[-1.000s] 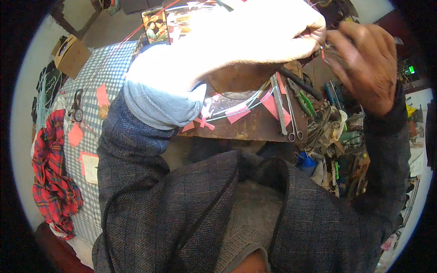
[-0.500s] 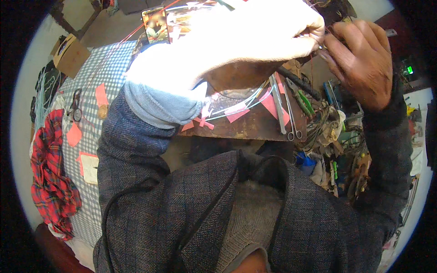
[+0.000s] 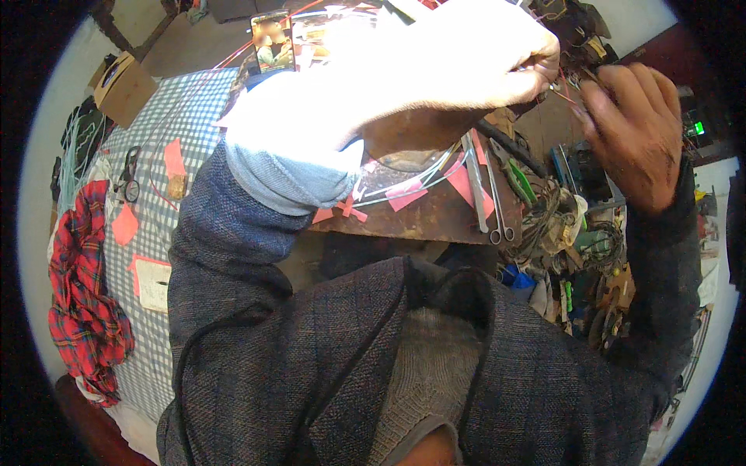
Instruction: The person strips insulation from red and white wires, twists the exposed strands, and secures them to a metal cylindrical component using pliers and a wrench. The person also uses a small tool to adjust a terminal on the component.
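Observation:
My left hand (image 3: 486,66) reaches in over the wooden table, bleached almost white by strong light. Its thumb and fingertips are pinched on a thin red wire (image 3: 563,95), whose free stretch shows on the right of the fingertips. My right hand (image 3: 636,132) is a short way off to the right, fingers curled together and a little blurred. What those fingers grip, if anything, is hidden. Below the left hand, pale thin tubes (image 3: 412,183) and pink paper scraps (image 3: 466,189) lie on the table (image 3: 420,221). Scissor-handled forceps (image 3: 497,206) rest beside a flat metal strip (image 3: 474,182).
A phone (image 3: 272,43) stands at the back of the table. To the left, a checked cloth (image 3: 194,101) bears glasses (image 3: 130,175), pink scraps and a red plaid garment (image 3: 85,303); a cardboard box (image 3: 124,89) is behind. Cable bundles and tools (image 3: 556,221) clutter the right.
My right hand has moved right and slightly down, away from the left fingertips, widening the gap where the red wire shows. The left hand stays pinched nearly in place.

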{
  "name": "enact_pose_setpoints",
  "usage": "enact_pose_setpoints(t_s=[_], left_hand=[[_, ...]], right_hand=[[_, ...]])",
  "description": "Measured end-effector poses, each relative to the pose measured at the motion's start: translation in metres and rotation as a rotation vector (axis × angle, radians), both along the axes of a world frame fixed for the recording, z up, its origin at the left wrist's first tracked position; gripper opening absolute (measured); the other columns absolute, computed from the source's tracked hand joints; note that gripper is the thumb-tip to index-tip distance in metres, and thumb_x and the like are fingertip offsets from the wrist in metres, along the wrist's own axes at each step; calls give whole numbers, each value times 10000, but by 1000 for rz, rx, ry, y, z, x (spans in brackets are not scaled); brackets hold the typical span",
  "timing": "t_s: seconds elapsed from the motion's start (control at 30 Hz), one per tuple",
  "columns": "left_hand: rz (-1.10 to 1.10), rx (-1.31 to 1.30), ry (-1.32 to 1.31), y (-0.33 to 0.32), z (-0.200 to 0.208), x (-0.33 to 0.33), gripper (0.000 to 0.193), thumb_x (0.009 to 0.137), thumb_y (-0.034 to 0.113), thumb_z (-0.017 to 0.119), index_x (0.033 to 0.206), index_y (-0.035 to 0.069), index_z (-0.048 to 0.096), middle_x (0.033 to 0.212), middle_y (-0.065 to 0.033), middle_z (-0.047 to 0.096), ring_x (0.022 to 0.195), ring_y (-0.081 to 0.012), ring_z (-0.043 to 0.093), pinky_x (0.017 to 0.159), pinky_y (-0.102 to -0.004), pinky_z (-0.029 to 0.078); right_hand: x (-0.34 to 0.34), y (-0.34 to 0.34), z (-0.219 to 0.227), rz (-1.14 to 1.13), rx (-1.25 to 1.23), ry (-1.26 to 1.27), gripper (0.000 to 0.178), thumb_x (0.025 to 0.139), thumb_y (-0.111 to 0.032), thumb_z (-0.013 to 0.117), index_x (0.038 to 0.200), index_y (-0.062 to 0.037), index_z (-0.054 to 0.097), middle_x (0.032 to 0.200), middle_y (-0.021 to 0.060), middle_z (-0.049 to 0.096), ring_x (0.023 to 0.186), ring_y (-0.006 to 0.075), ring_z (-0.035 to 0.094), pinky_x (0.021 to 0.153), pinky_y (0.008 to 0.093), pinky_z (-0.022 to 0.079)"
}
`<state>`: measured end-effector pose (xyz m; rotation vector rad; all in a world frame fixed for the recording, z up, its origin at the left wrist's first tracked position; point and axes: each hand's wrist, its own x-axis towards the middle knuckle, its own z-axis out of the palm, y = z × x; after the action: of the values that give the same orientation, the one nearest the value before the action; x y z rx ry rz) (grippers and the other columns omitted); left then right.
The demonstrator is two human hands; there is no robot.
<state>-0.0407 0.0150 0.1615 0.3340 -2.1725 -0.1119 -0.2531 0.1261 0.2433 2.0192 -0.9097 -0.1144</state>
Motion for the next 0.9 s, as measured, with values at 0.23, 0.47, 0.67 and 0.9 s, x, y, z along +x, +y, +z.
enact_pose_setpoints(t_s=[0.23,0.47,0.67,0.9], left_hand=[[-180,112,-35,-14,-2,-5,167,982,268,596,1006,124,677,915,-67,678,845,-271,658,820,-522,416],[-232,-46,85,-12,4,-16,212,970,158,640,1110,10,697,1000,-184,693,925,-346,689,823,-417,554],[-262,-51,61,-12,1,-14,211,946,143,656,1100,4,695,999,-164,704,890,-329,701,806,-419,562],[-249,-268,122,-16,-6,-14,152,887,141,683,996,35,674,873,-126,627,785,-292,634,680,-406,510]], right_hand=[[-6,40,-24,-332,510,-1120,199,897,-171,717,1033,-28,692,941,104,687,877,306,669,776,380,523],[-13,17,-44,-183,981,-1321,219,1016,-144,589,1144,3,689,927,40,658,778,131,589,722,283,486],[-7,-4,-64,140,966,-1737,206,1044,-139,544,1202,-44,637,804,42,629,561,75,501,509,219,401],[14,-9,-78,179,908,-2242,285,1109,-202,443,1136,-16,658,738,-11,542,516,27,376,459,198,314]])
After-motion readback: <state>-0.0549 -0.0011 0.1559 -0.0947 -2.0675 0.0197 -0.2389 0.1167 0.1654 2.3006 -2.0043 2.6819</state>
